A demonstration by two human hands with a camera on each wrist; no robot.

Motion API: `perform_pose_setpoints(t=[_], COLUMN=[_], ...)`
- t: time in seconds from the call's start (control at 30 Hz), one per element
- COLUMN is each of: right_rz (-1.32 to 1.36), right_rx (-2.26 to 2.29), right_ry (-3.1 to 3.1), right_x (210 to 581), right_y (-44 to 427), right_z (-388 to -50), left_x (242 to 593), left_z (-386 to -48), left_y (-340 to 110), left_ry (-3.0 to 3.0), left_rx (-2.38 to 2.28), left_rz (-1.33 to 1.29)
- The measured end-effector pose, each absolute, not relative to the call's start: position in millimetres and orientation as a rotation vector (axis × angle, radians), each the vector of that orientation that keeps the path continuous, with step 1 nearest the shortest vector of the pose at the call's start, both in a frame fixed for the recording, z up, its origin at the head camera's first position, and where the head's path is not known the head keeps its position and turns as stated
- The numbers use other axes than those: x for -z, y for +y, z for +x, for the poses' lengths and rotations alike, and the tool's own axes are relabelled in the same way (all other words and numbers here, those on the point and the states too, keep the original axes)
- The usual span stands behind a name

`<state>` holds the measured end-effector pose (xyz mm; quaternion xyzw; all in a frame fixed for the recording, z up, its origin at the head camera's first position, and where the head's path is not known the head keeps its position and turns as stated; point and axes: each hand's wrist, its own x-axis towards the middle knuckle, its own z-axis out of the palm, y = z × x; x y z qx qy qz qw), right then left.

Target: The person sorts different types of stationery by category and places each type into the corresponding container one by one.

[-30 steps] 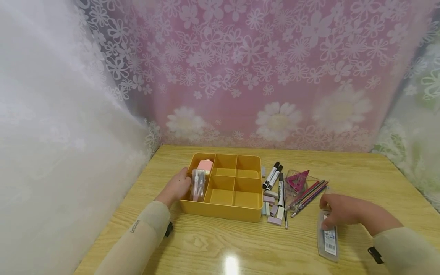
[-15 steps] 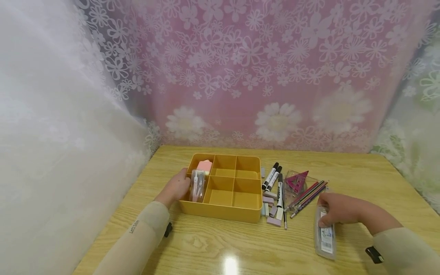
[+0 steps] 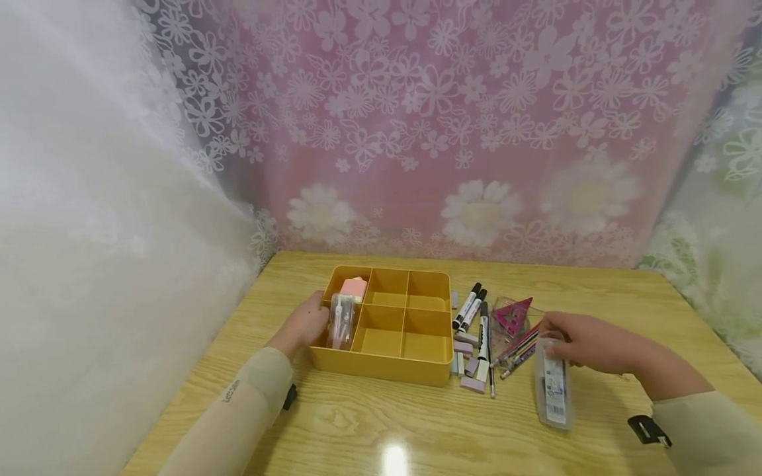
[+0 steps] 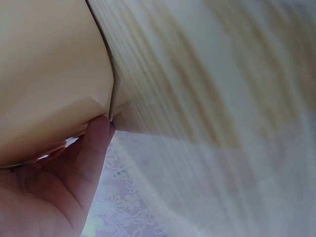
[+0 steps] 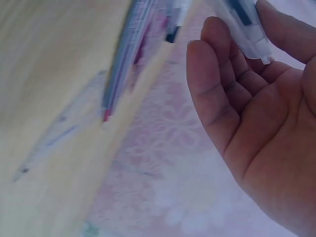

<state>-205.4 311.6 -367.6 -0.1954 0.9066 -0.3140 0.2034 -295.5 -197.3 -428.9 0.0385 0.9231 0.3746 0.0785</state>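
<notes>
A yellow organizer box (image 3: pixel 381 367) with several compartments stands on the wooden table. My left hand (image 3: pixel 306 320) grips its left wall; in the left wrist view the thumb (image 4: pixel 94 140) lies along the box's edge. Leaning in the front left compartment is a clear case (image 3: pixel 342 322) with a compass-like tool inside. Behind it sits a pink item (image 3: pixel 354 289). My right hand (image 3: pixel 595 344) pinches the upper end of a long translucent plastic case (image 3: pixel 553 390) with a printed label, held above the table. The right wrist view shows the case (image 5: pixel 242 24) between thumb and fingers.
Right of the box lie black-capped markers (image 3: pixel 467 307), several erasers (image 3: pixel 473 384), a bundle of pencils (image 3: pixel 516 354) and a magenta set square (image 3: pixel 514 316). A clear ruler-like piece (image 5: pixel 61 126) shows in the right wrist view. A flowered curtain (image 3: pixel 417 165) hangs behind the table (image 3: pixel 333 423).
My right hand has lifted the plastic case and carried it a little left and away from me, now partly covering the pencils. My left hand stays on the box.
</notes>
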Motion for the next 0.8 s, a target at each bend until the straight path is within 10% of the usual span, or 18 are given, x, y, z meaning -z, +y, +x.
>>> perform_pose_setpoints(t=[0.8], right_rz=[-0.758], right_rx=[0.968], right_ry=[2.756], right_x=[301.5], right_y=[191.0], right_z=[-220.1], left_x=[428.1], left_z=[-294.8], left_y=[-197.5], left_ry=[2.754], left_rx=[-1.111], left_rz=[0.114])
